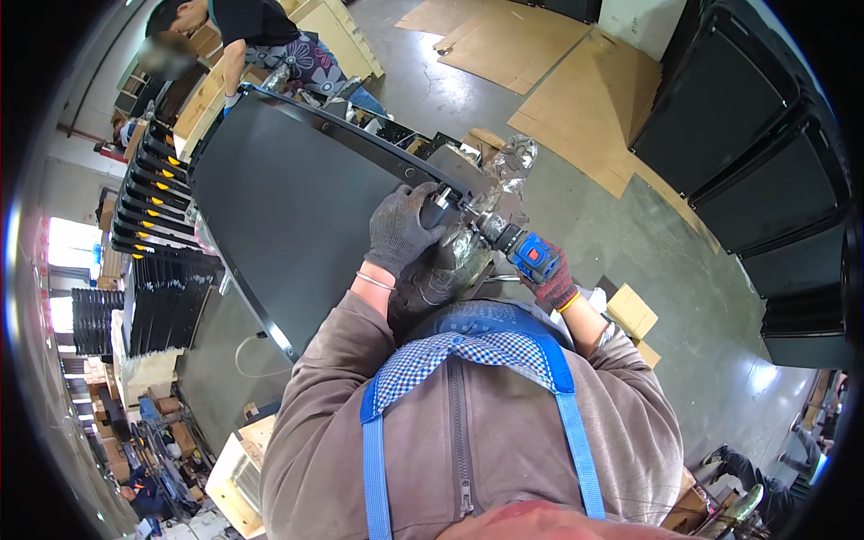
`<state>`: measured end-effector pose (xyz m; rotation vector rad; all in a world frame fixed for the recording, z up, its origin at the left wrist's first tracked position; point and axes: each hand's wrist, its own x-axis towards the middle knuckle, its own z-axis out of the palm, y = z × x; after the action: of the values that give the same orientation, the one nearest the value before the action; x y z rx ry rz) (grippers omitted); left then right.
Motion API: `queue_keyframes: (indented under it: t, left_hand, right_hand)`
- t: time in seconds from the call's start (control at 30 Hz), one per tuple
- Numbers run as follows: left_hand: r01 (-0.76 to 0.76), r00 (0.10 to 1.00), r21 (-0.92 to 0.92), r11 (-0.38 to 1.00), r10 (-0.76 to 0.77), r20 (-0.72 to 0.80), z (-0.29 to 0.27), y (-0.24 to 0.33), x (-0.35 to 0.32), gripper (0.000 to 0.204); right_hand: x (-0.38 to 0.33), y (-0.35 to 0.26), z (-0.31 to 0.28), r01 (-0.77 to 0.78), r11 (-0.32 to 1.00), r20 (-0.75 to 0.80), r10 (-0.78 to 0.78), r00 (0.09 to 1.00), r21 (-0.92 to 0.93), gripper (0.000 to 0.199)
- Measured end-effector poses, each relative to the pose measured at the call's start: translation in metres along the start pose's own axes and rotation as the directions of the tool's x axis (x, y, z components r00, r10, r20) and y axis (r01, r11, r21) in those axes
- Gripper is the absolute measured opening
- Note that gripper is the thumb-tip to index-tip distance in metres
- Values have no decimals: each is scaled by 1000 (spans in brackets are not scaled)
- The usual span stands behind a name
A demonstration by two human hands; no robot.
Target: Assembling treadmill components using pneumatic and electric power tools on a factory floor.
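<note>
A large black panel [297, 198] with a raised rim lies in front of me, on the left. My left hand [400, 229], in a dark grey knit glove, is at its near right corner. Thumb and fingers close round a small dark piece with a silvery end [436, 211], whose kind I cannot make out. My right hand [555, 279], in a red and dark glove, grips a blue and black power drill [531, 256]. The drill's chuck points up and left at the panel's rim, close to my left fingers. Whether the bit touches the rim is unclear.
A co-worker [261, 36] bends over the panel's far end, one hand at its edge. Crumpled silvery wrapping [513, 162] lies beside the rim. Black panels [729, 90] stand at right, near cardboard sheets [576, 90] on the floor. Stacked black frames [157, 198] are at left, wooden blocks [632, 310] at right.
</note>
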<state>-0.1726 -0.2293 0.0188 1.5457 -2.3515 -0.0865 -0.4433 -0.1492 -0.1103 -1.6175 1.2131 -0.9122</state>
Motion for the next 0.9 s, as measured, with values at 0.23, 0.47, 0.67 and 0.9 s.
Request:
queue_keyframes:
  t: [0.23, 0.47, 0.67, 0.9]
  left_hand:
    - [-103, 989, -312, 944, 65, -129, -4, 3, -45, 37]
    - [85, 984, -665, 742, 44, 175, 39, -11, -130, 24]
    - [-335, 934, -441, 833, 354, -40, 27, -37, -194, 18]
    - [147, 947, -756, 637, 129, 293, -56, -50, -274, 19]
  right_hand:
    - [-31, 2, 2, 317, 876, -47, -357, 933, -362, 44]
    - [-86, -28, 24, 274, 957, 34, -272, 962, -94, 38]
    - [-109, -49, 63, 394, 919, 170, -388, 906, 0, 51]
    - [-130, -109, 111, 193, 975, 380, -220, 899, 109, 52]
